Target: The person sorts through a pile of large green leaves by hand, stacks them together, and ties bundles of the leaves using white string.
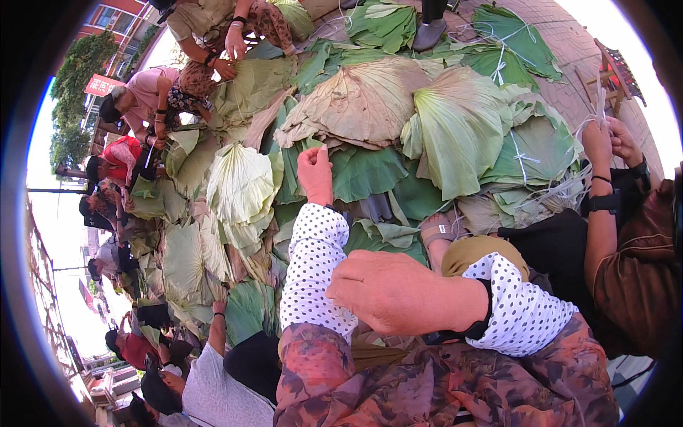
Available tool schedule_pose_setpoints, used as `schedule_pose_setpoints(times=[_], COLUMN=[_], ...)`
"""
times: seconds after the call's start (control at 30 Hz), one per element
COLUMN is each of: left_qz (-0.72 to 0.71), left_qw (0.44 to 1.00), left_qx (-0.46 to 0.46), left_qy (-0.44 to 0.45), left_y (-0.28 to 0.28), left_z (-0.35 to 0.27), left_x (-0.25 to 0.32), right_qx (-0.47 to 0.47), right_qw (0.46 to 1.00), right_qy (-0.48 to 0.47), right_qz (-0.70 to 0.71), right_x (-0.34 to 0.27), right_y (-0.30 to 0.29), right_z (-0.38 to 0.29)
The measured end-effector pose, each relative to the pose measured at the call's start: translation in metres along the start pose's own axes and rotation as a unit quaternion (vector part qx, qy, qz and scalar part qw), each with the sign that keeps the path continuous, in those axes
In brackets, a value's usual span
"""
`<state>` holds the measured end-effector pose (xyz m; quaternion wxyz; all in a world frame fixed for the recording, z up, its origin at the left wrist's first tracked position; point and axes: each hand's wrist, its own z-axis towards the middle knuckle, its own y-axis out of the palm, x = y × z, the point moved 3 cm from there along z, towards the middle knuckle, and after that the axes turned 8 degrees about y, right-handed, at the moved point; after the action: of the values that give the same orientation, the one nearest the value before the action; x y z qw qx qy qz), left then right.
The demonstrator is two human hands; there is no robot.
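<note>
My left hand reaches forward over large lotus leaves, its fingers curled and its thumb upward. The fingertips meet the picture of a small green leaf edge below a browned stack of folded lotus leaves; whether they pinch it is unclear. Close to the camera, my right hand is raised above my lap with the fingers curled under, so what it may hold is hidden. Green lotus leaves lie in front of my left hand. A pale fan-shaped leaf stack is left of it, and a yellow-green one right.
Seated people line the heap's left side, one reaching a hand onto it. At right, a co-worker's hands hold white strips. A bundle tied with white string lies nearby. A sandaled foot and a wooden stool are also present.
</note>
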<state>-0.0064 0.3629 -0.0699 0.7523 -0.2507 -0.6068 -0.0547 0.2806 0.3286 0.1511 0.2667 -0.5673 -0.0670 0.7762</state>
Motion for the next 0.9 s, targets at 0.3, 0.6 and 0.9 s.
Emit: schedule_pose_setpoints(times=[0.3,0.6,0.9], left_qz=[0.177,0.03,0.039], left_qw=[0.983,0.999,0.965], left_qx=[-0.041,-0.023,0.24], left_qy=[0.009,0.04,0.096], left_y=[0.071,0.061,-0.105], left_z=[0.038,0.046,0.127], left_x=[-0.014,0.022,0.091], right_qx=[0.039,0.043,0.028], right_qw=[0.998,0.995,0.994], right_qy=[0.035,0.048,0.035], right_qz=[-0.018,-0.078,-0.097], right_x=[0.016,0.028,0.021], right_y=[-0.023,-0.028,-0.027], right_z=[0.002,-0.005,-0.01])
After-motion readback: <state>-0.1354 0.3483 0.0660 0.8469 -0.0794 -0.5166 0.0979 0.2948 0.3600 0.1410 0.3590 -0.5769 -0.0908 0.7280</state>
